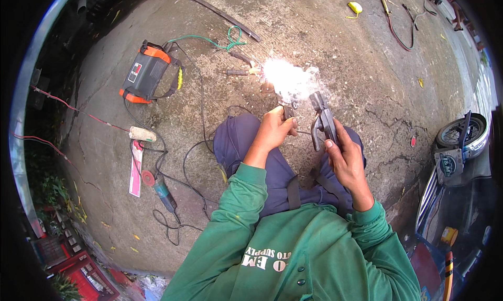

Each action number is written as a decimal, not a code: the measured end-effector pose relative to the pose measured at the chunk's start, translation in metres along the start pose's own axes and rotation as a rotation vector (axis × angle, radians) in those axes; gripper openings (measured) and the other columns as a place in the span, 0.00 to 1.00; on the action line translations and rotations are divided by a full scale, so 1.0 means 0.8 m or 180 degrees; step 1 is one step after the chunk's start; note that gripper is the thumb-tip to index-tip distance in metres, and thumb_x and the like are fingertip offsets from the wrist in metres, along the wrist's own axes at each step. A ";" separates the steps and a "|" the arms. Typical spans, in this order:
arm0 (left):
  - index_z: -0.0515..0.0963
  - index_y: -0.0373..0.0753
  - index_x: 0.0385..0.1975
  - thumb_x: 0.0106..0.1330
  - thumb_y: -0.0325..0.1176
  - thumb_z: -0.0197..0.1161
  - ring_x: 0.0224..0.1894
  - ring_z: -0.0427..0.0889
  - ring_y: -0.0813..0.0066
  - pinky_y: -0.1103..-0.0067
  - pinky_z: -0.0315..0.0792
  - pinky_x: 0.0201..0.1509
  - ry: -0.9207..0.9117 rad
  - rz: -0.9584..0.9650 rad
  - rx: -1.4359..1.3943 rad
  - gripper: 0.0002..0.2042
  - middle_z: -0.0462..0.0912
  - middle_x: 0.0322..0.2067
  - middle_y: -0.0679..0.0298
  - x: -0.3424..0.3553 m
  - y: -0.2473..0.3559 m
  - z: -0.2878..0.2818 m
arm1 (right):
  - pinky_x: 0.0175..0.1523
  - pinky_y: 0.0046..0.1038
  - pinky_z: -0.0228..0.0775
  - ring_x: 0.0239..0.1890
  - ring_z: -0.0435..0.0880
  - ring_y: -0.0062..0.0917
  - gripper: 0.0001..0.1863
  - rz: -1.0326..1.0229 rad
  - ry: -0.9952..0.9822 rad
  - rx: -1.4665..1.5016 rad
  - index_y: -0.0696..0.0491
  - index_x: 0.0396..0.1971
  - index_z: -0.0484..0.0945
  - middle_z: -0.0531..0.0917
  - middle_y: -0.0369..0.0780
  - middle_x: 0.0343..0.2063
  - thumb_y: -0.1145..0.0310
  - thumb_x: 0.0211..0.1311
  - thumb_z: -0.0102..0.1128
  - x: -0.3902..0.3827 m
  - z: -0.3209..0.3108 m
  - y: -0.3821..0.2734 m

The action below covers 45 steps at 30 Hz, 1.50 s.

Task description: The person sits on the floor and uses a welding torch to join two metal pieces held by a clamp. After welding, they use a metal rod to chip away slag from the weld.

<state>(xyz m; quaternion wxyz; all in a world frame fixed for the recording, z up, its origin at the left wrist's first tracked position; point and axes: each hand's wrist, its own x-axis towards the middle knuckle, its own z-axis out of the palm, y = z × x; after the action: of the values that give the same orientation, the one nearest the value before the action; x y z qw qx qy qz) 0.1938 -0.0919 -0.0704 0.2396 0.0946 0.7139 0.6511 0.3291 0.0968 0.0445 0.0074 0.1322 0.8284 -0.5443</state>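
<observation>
My right hand point(346, 157) is wrapped round a dark welding electrode holder point(326, 120), whose jaw end points up at the work. A glaring white welding arc point(285, 76) with smoke burns just ahead of both hands and hides the joint and the electrode. My left hand point(275, 129) is closed on a dark metal piece point(288, 112), which reaches up toward the glare. Left of the arc, what looks like a ground clamp point(238, 72) sits by the work, with a green cable point(201, 37) nearby. My knees point(238, 136) are bent on either side of my hands.
An orange and black welding machine point(146, 73) stands at the left. Below it lie a white socket block point(142, 134), a pink strip point(135, 170) and an angle grinder point(163, 192) among loose cables. A flat metal bar point(225, 18) lies far ahead. A vehicle wheel point(461, 130) stands right.
</observation>
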 end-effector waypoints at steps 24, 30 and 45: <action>0.75 0.28 0.39 0.71 0.25 0.63 0.30 0.90 0.68 0.74 0.83 0.35 -0.0102 -0.0060 -0.0005 0.07 0.87 0.32 0.54 0.005 -0.010 -0.004 | 0.63 0.37 0.74 0.59 0.86 0.43 0.30 -0.0029 -0.0085 -0.0316 0.63 0.73 0.65 0.85 0.57 0.55 0.69 0.76 0.58 0.005 -0.002 0.000; 0.73 0.27 0.41 0.72 0.24 0.61 0.30 0.90 0.67 0.74 0.82 0.34 -0.0163 -0.0058 -0.0233 0.07 0.86 0.33 0.53 0.005 -0.014 -0.003 | 0.61 0.34 0.74 0.55 0.88 0.40 0.30 -0.0219 0.0116 -0.0177 0.63 0.73 0.66 0.86 0.56 0.52 0.68 0.76 0.59 0.001 -0.002 0.005; 0.72 0.27 0.41 0.72 0.24 0.62 0.31 0.90 0.65 0.74 0.81 0.36 -0.0174 -0.0083 0.0106 0.08 0.87 0.35 0.52 -0.008 -0.008 0.002 | 0.65 0.35 0.72 0.61 0.85 0.44 0.29 -0.0468 0.0109 -0.0419 0.65 0.71 0.67 0.84 0.59 0.55 0.71 0.75 0.59 -0.010 -0.004 0.006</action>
<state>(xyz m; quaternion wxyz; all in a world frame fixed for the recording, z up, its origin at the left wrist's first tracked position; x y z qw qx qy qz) 0.2015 -0.0941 -0.0756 0.2659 0.1069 0.7190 0.6332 0.3386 0.0998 0.0430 -0.0381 0.0795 0.8698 -0.4854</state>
